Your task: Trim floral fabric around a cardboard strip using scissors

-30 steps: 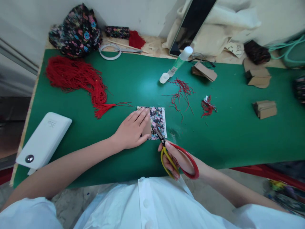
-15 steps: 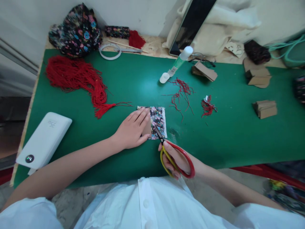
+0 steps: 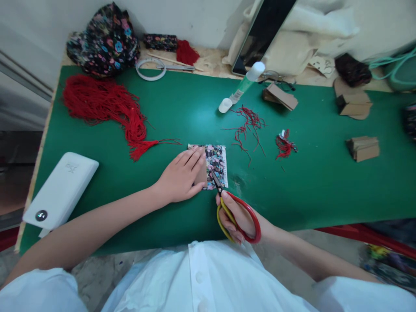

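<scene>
My left hand (image 3: 183, 175) lies flat, fingers stretched out, over a brown cardboard piece (image 3: 201, 175) on a small floral fabric piece (image 3: 216, 156). The fabric is dark with pink and blue flowers and has a pale right edge. My right hand (image 3: 234, 214) grips scissors (image 3: 255, 229) with one red and one yellow handle loop. Their dark blades look closed and point up and left, with the tip over the fabric's lower middle. Whether the tip touches the cloth I cannot tell.
Red tassels (image 3: 100, 99) and a white power bank (image 3: 61, 190) lie left on the green mat (image 3: 312, 186). A glue stick (image 3: 247, 82), its cap (image 3: 225, 105), loose red threads (image 3: 248, 117) and cardboard stacks (image 3: 362, 148) lie beyond and right. A tape roll (image 3: 150, 78) is at the back.
The scissors and my right hand have shifted slightly left, and the handles have swung a little toward the left. My left hand stays in place on the cardboard and fabric.
</scene>
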A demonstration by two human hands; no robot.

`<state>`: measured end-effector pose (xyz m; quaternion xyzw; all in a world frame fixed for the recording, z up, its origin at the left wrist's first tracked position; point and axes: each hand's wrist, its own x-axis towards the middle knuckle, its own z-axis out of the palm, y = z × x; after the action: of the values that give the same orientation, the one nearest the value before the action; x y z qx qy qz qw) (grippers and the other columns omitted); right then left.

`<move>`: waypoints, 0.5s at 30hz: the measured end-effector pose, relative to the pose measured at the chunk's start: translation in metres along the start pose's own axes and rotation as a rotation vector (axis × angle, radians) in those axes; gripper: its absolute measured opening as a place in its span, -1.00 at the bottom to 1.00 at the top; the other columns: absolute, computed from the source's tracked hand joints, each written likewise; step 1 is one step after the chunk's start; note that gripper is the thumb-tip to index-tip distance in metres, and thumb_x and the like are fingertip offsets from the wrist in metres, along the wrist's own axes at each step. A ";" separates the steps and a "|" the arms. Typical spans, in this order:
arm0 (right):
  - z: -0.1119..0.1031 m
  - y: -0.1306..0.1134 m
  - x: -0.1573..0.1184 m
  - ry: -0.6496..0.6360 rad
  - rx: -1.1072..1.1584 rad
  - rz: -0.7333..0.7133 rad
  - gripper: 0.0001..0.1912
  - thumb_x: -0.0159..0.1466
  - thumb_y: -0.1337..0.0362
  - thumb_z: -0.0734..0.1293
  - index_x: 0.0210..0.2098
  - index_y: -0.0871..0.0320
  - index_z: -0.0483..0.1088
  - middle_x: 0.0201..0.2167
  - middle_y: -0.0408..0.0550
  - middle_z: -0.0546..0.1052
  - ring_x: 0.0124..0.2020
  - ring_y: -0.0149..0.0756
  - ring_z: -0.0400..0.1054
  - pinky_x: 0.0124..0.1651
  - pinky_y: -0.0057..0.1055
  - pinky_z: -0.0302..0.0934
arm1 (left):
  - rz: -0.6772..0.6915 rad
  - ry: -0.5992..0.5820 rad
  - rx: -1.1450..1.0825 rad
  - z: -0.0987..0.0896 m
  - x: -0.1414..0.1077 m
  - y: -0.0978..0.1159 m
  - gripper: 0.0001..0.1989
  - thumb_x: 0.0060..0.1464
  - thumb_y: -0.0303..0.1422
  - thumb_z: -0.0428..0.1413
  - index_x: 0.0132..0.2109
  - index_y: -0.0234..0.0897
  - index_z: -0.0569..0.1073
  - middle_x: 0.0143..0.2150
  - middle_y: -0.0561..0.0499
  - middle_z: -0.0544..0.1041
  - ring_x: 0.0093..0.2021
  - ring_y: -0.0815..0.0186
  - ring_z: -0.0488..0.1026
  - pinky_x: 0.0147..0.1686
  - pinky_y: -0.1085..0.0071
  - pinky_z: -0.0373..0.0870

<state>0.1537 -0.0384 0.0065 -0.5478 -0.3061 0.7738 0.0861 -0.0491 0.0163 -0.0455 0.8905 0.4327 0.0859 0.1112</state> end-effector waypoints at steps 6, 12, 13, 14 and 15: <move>-0.004 -0.007 0.002 -0.092 0.117 0.142 -0.36 0.14 -0.42 0.20 -0.31 0.01 -0.01 -0.80 -0.44 0.17 -0.87 -0.53 -0.10 -0.80 -0.61 0.02 | 0.008 0.006 0.001 0.001 -0.001 -0.001 -0.26 0.31 -0.09 -0.04 0.42 -0.58 0.12 0.48 -0.36 0.08 0.47 -0.06 0.02 0.41 0.07 -0.03; -0.005 -0.012 0.004 -0.111 0.148 0.154 -0.36 0.14 -0.42 0.19 -0.29 0.00 -0.02 -0.80 -0.44 0.17 -0.86 -0.52 -0.12 -0.80 -0.62 0.01 | 0.015 0.007 -0.009 0.001 -0.001 -0.002 -0.25 0.31 -0.08 -0.04 0.42 -0.59 0.11 0.47 -0.37 0.08 0.47 -0.07 0.02 0.41 0.06 -0.02; -0.005 -0.011 0.004 -0.111 0.150 0.153 -0.37 0.15 -0.41 0.18 -0.29 0.00 -0.02 -0.80 -0.44 0.17 -0.86 -0.52 -0.12 -0.80 -0.62 0.02 | 0.016 0.007 -0.007 0.001 -0.001 -0.002 -0.25 0.31 -0.08 -0.04 0.42 -0.59 0.11 0.48 -0.37 0.08 0.47 -0.07 0.02 0.41 0.06 -0.03; -0.005 -0.011 0.004 -0.110 0.153 0.153 -0.37 0.15 -0.41 0.18 -0.29 0.00 -0.02 -0.79 -0.44 0.17 -0.86 -0.53 -0.13 -0.79 -0.62 0.02 | 0.015 0.006 -0.005 0.001 -0.001 -0.002 -0.25 0.31 -0.08 -0.04 0.42 -0.59 0.11 0.48 -0.37 0.08 0.47 -0.07 0.02 0.41 0.07 -0.03; -0.005 -0.011 0.004 -0.109 0.155 0.154 -0.37 0.15 -0.41 0.19 -0.29 0.00 -0.02 -0.79 -0.43 0.17 -0.86 -0.53 -0.13 -0.79 -0.62 0.03 | 0.014 0.007 -0.001 0.001 -0.001 -0.001 -0.25 0.31 -0.08 -0.04 0.42 -0.59 0.11 0.48 -0.36 0.08 0.47 -0.06 0.02 0.41 0.08 -0.04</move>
<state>0.1540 -0.0262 0.0081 -0.5185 -0.2064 0.8282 0.0517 -0.0502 0.0164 -0.0471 0.8933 0.4266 0.0899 0.1097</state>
